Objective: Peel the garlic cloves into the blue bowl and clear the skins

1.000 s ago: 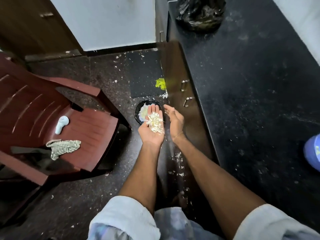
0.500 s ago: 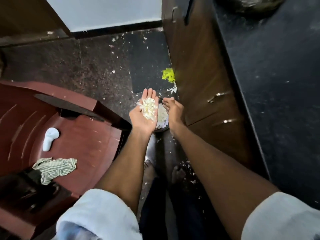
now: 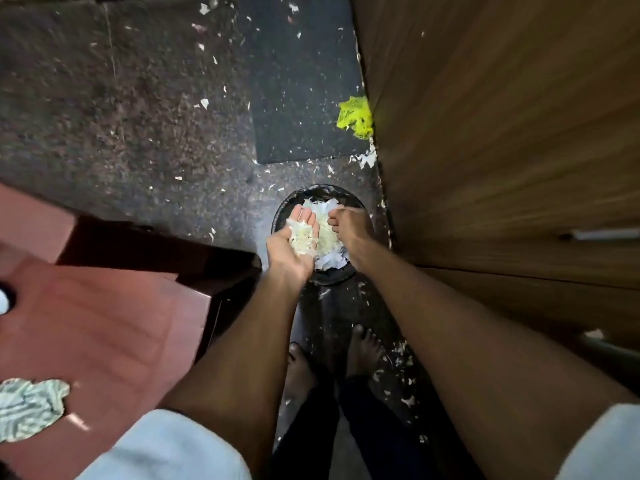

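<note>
My left hand (image 3: 292,242) is palm up over a black bin (image 3: 282,216) on the floor, and a pile of pale garlic skins (image 3: 302,236) lies on the palm. Its fingers are straight and tilted toward the bin. My right hand (image 3: 351,225) hangs over the bin's right side, fingers bent down beside the skins. More skins and paper scraps (image 3: 329,242) lie inside the bin. The blue bowl and the cloves are out of view.
A red plastic chair (image 3: 104,323) with a striped cloth (image 3: 29,407) stands at the left. A wooden cabinet (image 3: 502,133) walls the right side. A dark mat (image 3: 301,81), a yellow scrap (image 3: 356,116) and scattered skins lie on the floor. My bare feet (image 3: 332,362) stand below the bin.
I have bent lower, so the view has dropped from the counter to the floor. Both hands have come down over the bin, and the left palm has tipped toward it.
</note>
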Tool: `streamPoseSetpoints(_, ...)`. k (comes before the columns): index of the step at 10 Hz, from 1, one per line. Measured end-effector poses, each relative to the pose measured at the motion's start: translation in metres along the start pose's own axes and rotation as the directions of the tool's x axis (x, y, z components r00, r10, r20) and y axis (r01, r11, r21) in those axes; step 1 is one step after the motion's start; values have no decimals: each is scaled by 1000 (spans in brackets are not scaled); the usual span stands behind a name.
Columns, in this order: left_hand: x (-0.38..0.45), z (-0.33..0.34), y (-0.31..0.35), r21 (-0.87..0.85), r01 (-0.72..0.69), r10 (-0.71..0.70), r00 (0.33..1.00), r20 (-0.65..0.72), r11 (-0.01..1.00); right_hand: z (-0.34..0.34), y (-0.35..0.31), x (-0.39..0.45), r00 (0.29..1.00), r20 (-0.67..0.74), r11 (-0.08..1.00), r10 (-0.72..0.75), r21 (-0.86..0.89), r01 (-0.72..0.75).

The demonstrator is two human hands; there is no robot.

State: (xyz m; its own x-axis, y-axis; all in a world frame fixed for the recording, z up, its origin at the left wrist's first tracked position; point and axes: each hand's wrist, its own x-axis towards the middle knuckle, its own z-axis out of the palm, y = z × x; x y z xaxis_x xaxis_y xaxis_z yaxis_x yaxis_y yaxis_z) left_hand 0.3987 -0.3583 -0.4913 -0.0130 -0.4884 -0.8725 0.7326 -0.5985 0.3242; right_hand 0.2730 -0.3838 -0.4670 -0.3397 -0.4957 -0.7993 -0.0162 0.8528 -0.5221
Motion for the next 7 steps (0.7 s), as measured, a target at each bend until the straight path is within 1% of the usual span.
streamPoseSetpoints(1, 30, 8, -11, 62, 70, -58, 983, -177, 996, 9, 13, 26, 999, 16, 995, -34, -98, 35)
streamPoseSetpoints(2, 46, 10, -17, 245, 51, 12, 968, -249, 968, 11, 27, 56, 999, -13, 979, -37, -199, 34)
streamPoseSetpoints(3, 61, -3, -16, 319, 107, -3, 952, -307, 942, 15, 32, 75, 994, -84, 972, -65, -229, 44)
streamPoseSetpoints(4, 56, -9, -16, 428, 46, 90, 952, -293, 902, 10, 23, 65, 978, -177, 927, -107, -374, 33)
streamPoseSetpoints(5, 28, -3, -15, 384, -20, 134, 953, -273, 923, 3, 14, 47, 992, -81, 921, -100, -386, 61)
streamPoseSetpoints(6, -17, 15, -10, 510, -70, 230, 938, -258, 857, -11, 13, 28, 994, -8, 914, -113, -393, 100)
streamPoseSetpoints(7, -59, 30, -1, 662, -84, 335, 905, -262, 745, -24, -3, -7, 987, -82, 946, -140, -304, 109)
